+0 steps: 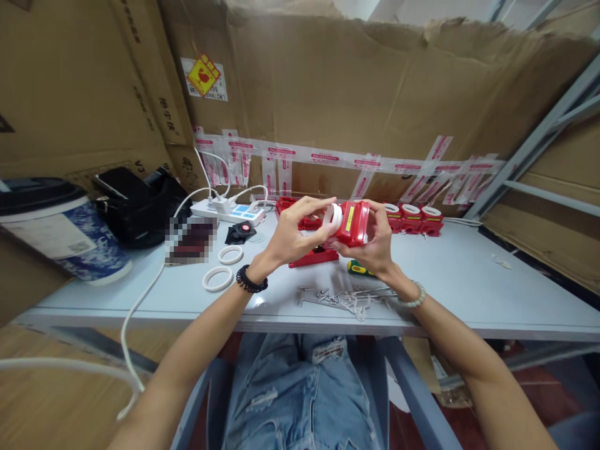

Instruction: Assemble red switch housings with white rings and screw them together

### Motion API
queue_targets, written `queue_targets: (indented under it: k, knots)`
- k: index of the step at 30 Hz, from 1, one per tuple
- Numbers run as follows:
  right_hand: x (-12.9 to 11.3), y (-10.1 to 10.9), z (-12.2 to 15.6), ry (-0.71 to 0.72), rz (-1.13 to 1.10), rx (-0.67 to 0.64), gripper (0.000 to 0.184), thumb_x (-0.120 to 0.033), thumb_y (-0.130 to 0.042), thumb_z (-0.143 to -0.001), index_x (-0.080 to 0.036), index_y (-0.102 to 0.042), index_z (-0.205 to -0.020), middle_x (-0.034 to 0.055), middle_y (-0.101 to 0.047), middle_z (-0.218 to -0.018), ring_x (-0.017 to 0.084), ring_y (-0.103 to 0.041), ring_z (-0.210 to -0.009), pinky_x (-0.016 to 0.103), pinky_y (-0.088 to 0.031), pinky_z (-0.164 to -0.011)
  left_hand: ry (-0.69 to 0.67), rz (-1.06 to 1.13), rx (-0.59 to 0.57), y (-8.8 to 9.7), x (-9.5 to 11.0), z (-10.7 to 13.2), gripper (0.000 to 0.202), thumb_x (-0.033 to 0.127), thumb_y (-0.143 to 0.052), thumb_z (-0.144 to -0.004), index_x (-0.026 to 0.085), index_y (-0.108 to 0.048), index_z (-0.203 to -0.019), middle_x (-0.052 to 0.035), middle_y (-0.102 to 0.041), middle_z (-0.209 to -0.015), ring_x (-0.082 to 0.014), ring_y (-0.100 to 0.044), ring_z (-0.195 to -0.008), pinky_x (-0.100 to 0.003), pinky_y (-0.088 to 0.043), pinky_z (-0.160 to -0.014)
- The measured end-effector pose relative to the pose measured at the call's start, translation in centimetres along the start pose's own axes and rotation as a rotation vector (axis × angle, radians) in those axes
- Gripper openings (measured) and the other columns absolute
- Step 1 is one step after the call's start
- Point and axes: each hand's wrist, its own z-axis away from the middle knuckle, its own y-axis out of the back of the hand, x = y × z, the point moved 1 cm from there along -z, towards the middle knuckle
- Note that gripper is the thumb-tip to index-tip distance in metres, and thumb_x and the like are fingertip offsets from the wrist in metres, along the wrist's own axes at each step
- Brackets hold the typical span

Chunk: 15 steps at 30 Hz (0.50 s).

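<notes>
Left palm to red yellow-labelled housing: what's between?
A white ring, between the thumb and fingers of the left hand, beside the red yellow-labelled housing; head view.

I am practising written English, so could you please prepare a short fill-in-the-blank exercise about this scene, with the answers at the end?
1. A white round plastic ring is held in the ____ hand.
2. The glossy red plastic housing in the right hand bears a small label whose colour is ____.
3. The loose white rings lying on the pale flat tabletop number ____.
4. Around the right wrist is a pale beaded ____.

Missing words: left; yellow; two; bracelet.
</notes>
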Motion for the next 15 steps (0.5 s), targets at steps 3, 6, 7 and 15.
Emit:
queue_targets:
  k: [3, 6, 7, 15]
  knots:
    - [0.11, 0.03, 0.07, 0.031, -0.002, -0.005, 0.075, -0.043, -0.085, -0.054, -0.026, -0.045, -0.114, 0.0045, -0.065, -0.106, 0.022, -0.068, -0.092, 0.038, -0.06, -0.083, -0.025, -0.024, -0.007, 0.02, 0.11, -0.01, 0.039, 0.031, -0.064, -0.083, 0.023, -0.063, -0.121, -0.0068, -0.067, -0.109, -0.0158, -0.062, -0.096, -0.033, -0.051, -0.086]
    - [0.09, 0.11, 0.07, 0.063, -0.003, -0.009, 0.077, -0.04, -0.087, -0.052, -0.026, -0.045, -0.116, 0.0052, -0.064, -0.108, 0.022, -0.068, -0.094, 0.038, -0.06, -0.084, -0.039, -0.034, -0.016, 0.13, 0.16, -0.03, 0.04, 0.029, -0.065, -0.081, 0.023, -0.063, -0.121, -0.006, -0.068, -0.108, -0.0154, -0.061, -0.097, -0.032, -0.05, -0.086]
    - [0.06, 0.14, 0.06, 0.078, -0.009, -0.009, 0.078, -0.039, -0.087, -0.052, -0.027, -0.046, -0.117, 0.0054, -0.064, -0.109, 0.022, -0.068, -0.095, 0.038, -0.06, -0.085, -0.037, -0.036, -0.018, 0.16, 0.18, -0.03, 0.04, 0.029, -0.065, -0.081, 0.023, -0.063, -0.121, -0.0057, -0.068, -0.107, -0.0152, -0.061, -0.096, -0.031, -0.05, -0.085]
    - [0.19, 0.34, 0.1, 0.152, 0.022, -0.019, 0.081, -0.037, -0.087, -0.054, -0.026, -0.046, -0.123, 0.0073, -0.062, -0.114, 0.024, -0.067, -0.101, 0.038, -0.058, -0.088, 0.008, -0.024, -0.002, 0.08, 0.38, -0.03, 0.038, 0.032, -0.066, -0.081, 0.021, -0.065, -0.117, -0.0056, -0.068, -0.104, -0.0132, -0.062, -0.089, -0.027, -0.052, -0.079]
